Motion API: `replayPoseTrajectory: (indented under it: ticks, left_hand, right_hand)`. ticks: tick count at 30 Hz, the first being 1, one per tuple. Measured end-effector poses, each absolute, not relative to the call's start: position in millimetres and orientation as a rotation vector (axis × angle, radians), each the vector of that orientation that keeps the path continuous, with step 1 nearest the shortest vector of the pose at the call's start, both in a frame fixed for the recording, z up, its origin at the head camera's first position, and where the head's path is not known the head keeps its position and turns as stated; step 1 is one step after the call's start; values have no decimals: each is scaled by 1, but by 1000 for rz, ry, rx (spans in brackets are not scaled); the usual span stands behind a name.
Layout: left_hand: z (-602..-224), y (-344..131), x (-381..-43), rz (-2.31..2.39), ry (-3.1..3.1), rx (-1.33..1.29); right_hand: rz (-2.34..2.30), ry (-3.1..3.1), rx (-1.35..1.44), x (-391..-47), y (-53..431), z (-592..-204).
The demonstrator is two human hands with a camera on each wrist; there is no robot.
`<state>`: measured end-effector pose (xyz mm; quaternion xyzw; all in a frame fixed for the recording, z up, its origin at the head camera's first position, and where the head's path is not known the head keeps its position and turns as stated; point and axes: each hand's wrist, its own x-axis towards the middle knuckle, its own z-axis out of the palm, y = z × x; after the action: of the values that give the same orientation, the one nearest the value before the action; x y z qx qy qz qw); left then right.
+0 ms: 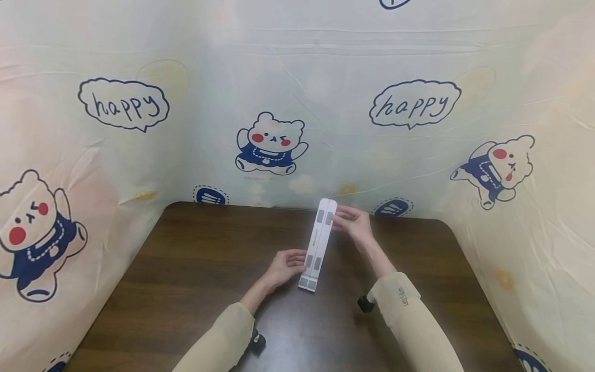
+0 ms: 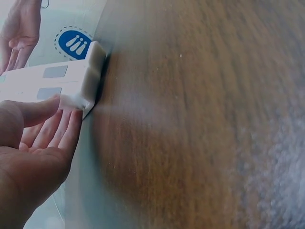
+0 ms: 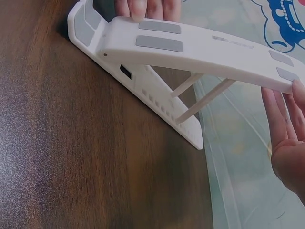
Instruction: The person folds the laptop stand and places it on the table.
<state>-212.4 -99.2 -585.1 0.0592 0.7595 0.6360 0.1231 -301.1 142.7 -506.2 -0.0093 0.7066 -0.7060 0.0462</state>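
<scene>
A narrow white folding laptop stand [image 1: 317, 243] with grey pads stands on the table, tilted up. Its top arm rises from the base [image 3: 157, 105], and two thin struts [image 3: 207, 99] prop it in the right wrist view. Near its lower end, my left hand [image 1: 281, 267] pinches the left edge, thumb [image 2: 43, 109] on top and fingers below. My right hand [image 1: 354, 223] grips the raised far end from the right, its fingers [image 3: 279, 114] beneath the arm. A row of notches [image 3: 159, 102] runs along the base.
The dark brown wooden table [image 1: 209, 243] has rounded far corners. Pale printed cloth [image 1: 334, 67] with bears and "happy" bubbles hangs behind it and along both sides. Small black devices [image 1: 365, 304] sit at both sleeve cuffs.
</scene>
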Motion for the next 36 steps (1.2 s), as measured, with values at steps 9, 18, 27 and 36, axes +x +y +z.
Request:
replayPoseTrajectory:
  ticks: [9,18,27,36]
  left_hand:
    - [-585,-99,-213,1855,2221,186]
    - [-589,-96,-212,1927,2217,176]
    - [-590,-97,-211,1918,2239,157]
    - [-592,-98,-213,1968,2189,158]
  right_hand:
    - [-2192,2150,-39,-300,146,-507]
    - [-2125,2185,-72,-297,154,-506]
    - [-2068,2221,-87,-295,158,-503]
    - [-2104,2162,-138,-291,161,-502]
